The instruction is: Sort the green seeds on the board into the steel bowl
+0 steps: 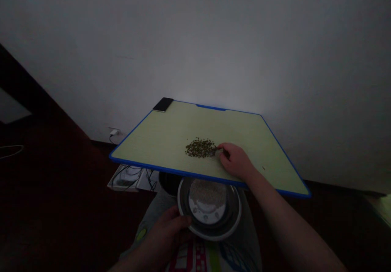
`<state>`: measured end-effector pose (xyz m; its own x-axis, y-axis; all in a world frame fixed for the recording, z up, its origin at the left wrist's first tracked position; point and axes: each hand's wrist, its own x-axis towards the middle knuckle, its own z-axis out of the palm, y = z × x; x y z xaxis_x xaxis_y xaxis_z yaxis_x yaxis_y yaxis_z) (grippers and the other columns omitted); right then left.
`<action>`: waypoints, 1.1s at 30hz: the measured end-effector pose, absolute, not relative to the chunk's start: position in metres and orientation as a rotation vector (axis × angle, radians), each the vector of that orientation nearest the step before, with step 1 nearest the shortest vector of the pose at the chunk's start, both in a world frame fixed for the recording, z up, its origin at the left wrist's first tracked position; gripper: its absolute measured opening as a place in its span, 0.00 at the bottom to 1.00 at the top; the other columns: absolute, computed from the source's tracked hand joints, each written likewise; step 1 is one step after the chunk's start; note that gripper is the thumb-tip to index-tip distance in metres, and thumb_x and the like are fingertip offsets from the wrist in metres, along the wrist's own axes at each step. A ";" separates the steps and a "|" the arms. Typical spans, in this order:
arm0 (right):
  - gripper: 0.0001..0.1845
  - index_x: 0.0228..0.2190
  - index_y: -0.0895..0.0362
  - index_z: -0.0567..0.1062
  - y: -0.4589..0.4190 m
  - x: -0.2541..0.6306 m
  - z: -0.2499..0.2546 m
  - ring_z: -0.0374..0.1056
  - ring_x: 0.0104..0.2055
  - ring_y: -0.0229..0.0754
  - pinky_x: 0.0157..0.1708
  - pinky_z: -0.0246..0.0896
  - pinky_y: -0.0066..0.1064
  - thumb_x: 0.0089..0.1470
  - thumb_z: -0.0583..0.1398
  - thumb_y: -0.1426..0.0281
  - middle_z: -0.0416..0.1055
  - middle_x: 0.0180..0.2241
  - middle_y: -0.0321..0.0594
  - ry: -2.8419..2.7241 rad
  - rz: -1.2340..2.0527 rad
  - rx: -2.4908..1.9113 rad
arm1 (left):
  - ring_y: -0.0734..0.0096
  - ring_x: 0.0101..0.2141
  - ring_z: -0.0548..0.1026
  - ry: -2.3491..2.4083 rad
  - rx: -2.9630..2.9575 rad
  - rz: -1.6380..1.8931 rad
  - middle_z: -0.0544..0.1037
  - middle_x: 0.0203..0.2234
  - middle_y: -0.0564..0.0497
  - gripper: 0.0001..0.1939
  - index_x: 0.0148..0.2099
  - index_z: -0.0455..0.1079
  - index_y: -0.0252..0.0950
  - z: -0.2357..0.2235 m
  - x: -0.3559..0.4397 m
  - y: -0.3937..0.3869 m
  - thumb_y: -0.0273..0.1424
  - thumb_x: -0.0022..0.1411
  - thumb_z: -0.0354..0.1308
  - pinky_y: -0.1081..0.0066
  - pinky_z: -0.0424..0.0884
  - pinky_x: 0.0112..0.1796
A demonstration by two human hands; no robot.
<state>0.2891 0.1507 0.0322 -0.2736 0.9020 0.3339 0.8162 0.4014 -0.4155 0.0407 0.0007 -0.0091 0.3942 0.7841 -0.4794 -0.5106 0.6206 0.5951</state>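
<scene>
A person's right hand (235, 162) kept its fingers in a narrow pinch on a slim utensil (217, 150), low at the edge of a heap of green mung beans (200, 147) on a blue-rimmed board (159, 137), as the left hand (166, 233) gripped a steel bowl (235, 217) of pale grains (206, 194) below the board's near edge.

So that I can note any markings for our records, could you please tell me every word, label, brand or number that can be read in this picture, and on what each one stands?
None can be read: the print on the clothing shows only coloured shapes, too dark and blurred to tell, and no legible marks show on the phone, board or steel bowl.
</scene>
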 end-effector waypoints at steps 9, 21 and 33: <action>0.15 0.43 0.60 0.79 0.151 0.287 0.033 0.67 0.32 0.43 0.39 0.62 0.35 0.58 0.56 0.71 0.75 0.30 0.43 -2.143 0.212 -1.470 | 0.45 0.51 0.82 0.811 0.389 0.852 0.88 0.39 0.40 0.13 0.40 0.82 0.33 -0.007 0.041 0.002 0.26 0.49 0.71 0.52 0.74 0.57; 0.15 0.45 0.60 0.78 0.155 0.288 0.028 0.70 0.36 0.45 0.43 0.65 0.36 0.59 0.56 0.71 0.77 0.34 0.46 -2.149 0.172 -1.454 | 0.47 0.50 0.83 0.823 0.400 0.850 0.88 0.40 0.38 0.14 0.42 0.81 0.32 -0.006 0.040 0.001 0.25 0.50 0.70 0.54 0.77 0.53; 0.16 0.46 0.61 0.79 0.150 0.286 0.032 0.72 0.38 0.46 0.44 0.66 0.37 0.60 0.56 0.72 0.79 0.37 0.48 -2.203 0.221 -1.456 | 0.43 0.52 0.81 0.823 0.382 0.859 0.88 0.40 0.40 0.12 0.40 0.81 0.33 -0.010 0.040 0.001 0.25 0.50 0.69 0.50 0.73 0.57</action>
